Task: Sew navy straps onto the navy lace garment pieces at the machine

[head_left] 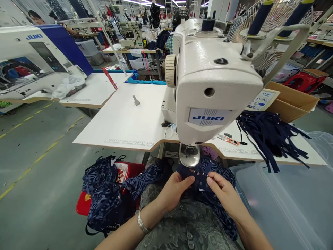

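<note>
A navy patterned garment (221, 208) lies across my lap, and its plain dark edge with narrow straps is held up between both hands. My left hand (173, 189), a silver bangle at its wrist, is closed on the left side of this edge, thumb on top. My right hand (223, 191) pinches the right side, close to a strap (208, 168). Just above my fingers is the metal sewing bed (189, 156) of the white sewing machine (215, 83). Part of the garment is hidden under my hands.
Similar patterned garments (104, 194) are piled on a red stool (82, 205) at left. On the white tabletop (122, 118) are orange-handled thread snips (229, 140) and a bundle of navy straps (267, 135). A cardboard box (293, 100) and translucent bin (288, 205) stand at right.
</note>
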A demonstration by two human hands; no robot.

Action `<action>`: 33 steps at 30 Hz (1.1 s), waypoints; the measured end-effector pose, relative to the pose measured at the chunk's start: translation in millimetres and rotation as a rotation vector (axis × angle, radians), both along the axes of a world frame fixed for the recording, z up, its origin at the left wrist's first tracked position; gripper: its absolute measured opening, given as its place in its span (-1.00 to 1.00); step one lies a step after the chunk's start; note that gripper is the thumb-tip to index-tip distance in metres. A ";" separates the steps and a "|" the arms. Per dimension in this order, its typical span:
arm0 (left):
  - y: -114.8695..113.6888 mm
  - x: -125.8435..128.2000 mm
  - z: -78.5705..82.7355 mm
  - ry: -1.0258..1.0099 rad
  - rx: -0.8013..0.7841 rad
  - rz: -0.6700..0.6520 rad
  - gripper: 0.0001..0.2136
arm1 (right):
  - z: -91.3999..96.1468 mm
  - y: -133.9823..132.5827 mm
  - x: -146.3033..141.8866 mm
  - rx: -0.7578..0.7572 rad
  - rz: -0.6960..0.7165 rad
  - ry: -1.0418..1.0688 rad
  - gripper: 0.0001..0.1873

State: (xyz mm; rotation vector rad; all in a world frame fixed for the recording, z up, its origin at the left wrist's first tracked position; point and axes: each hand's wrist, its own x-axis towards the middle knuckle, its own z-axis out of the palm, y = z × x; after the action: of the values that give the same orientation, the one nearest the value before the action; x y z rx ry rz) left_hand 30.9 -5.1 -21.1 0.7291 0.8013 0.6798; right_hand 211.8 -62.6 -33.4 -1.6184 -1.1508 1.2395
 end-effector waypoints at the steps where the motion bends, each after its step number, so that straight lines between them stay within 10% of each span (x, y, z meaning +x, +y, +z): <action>1: 0.0 0.4 0.9 -0.021 -0.005 0.003 -0.75 | -0.5 0.1 -1.6 0.002 0.009 0.008 -0.60; 20: -1.2 2.1 -2.6 -0.040 -0.097 0.003 -0.79 | -1.8 -0.4 -9.1 0.031 0.075 -0.104 -0.73; 26: -0.4 -0.5 -3.1 -0.031 -0.062 0.036 -0.82 | 4.7 -0.1 15.1 0.104 0.483 -0.399 -0.77; 33: -1.1 2.3 1.1 0.087 0.070 -0.053 -0.78 | 17.1 9.1 22.0 0.402 0.209 -0.437 -0.69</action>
State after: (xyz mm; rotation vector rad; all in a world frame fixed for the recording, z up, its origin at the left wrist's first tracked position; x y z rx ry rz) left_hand 33.2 -6.3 -20.0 0.8456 0.8382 0.6341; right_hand 233.8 -53.4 -16.3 -1.5205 -1.7515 0.7188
